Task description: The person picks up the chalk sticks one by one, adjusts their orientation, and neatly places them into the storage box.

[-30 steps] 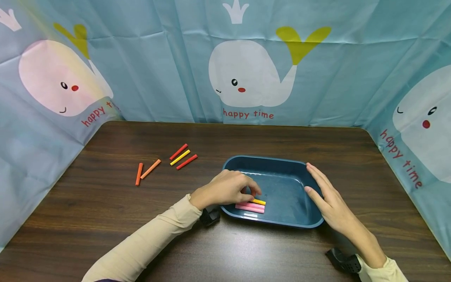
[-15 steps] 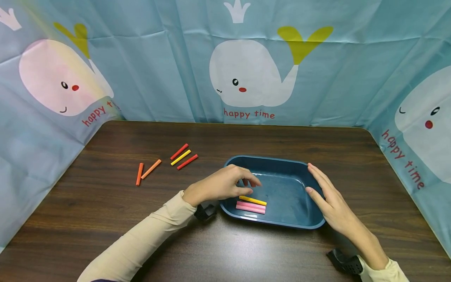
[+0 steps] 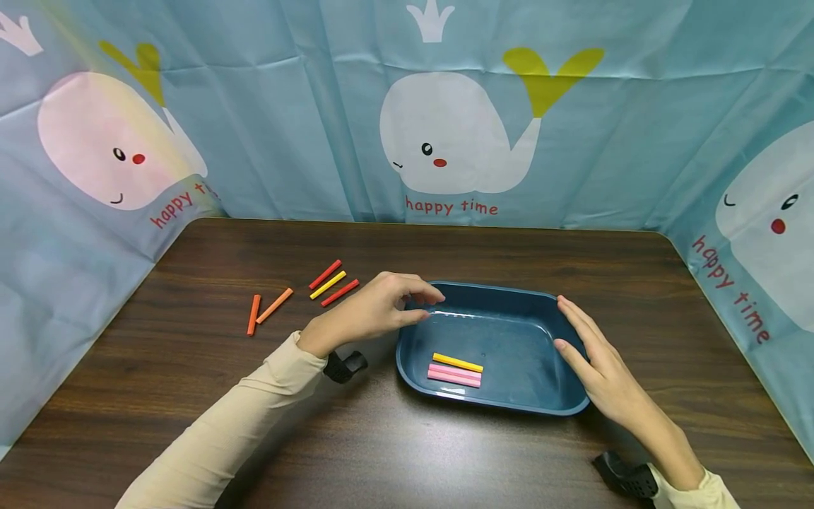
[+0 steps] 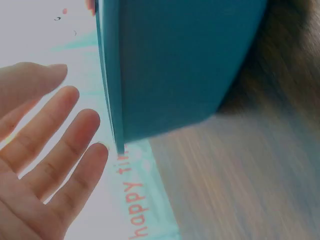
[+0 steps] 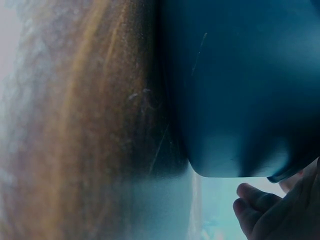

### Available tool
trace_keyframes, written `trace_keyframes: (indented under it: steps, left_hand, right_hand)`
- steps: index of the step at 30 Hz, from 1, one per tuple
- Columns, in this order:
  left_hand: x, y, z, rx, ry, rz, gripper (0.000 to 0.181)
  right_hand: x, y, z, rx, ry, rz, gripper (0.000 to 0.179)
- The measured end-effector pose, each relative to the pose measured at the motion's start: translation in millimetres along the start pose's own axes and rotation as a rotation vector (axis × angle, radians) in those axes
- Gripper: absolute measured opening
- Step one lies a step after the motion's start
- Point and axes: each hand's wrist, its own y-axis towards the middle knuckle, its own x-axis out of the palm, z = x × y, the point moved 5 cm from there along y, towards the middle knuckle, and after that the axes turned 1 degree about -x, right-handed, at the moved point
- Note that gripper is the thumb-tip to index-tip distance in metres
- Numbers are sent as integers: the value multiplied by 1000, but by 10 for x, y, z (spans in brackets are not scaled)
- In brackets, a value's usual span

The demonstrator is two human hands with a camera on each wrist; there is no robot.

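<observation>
My left hand (image 3: pixel 378 307) hovers over the left rim of a dark blue tray (image 3: pixel 509 406), its fingers spread and holding nothing. In the left wrist view, that hand (image 4: pixel 47 170) is apart from the tray's outer wall (image 4: pixel 175 65). Against the tray's right end rests my right hand (image 3: pixel 604 371), thumb and fingers extended along the rim. Inside, near the front left, lie a yellow stick (image 3: pixel 458 363) and, just in front of it, two pink sticks (image 3: pixel 454 375) side by side. The sticks are slim and crayon-like; their exact kind cannot be told.
Left of the tray on the brown wooden table (image 3: pixel 159 396) lie two red sticks (image 3: pixel 326 274) with a yellow stick (image 3: pixel 328 285) between them. Farther left are two orange sticks (image 3: pixel 254 315). A blue whale-print curtain (image 3: pixel 286 141) borders the table's back and sides.
My left hand has let go of the yellow stick inside the tray, risen and moved left and back to the tray's edge. My right hand stays at the right end.
</observation>
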Motion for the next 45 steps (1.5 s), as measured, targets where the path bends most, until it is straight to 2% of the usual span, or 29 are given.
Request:
trace_keyframes:
  steps: [8, 14, 19, 28, 38, 45]
  left_hand:
    - [-143, -128, -122, -55, 0, 52, 31]
    - [-276, -248, -257, -103, 47, 105, 32]
    - [-344, -336, -377, -131, 109, 114, 31]
    - [-494, -504, -582, -242, 150, 144, 30]
    - [-499, -603, -779, -280, 210, 127, 27]
    - [-543, -662, -990, -308, 191, 135, 27]
  right_hand:
    - [10, -1, -6, -10, 4, 0, 60]
    - [2, -5, 1, -10, 2, 5, 60]
    - [2, -9, 0, -17, -1, 5, 61]
    - [-1, -7, -6, -12, -1, 7, 60]
    - [8, -14, 0, -16, -5, 7, 60]
    - [5, -6, 0, -25, -5, 13, 60]
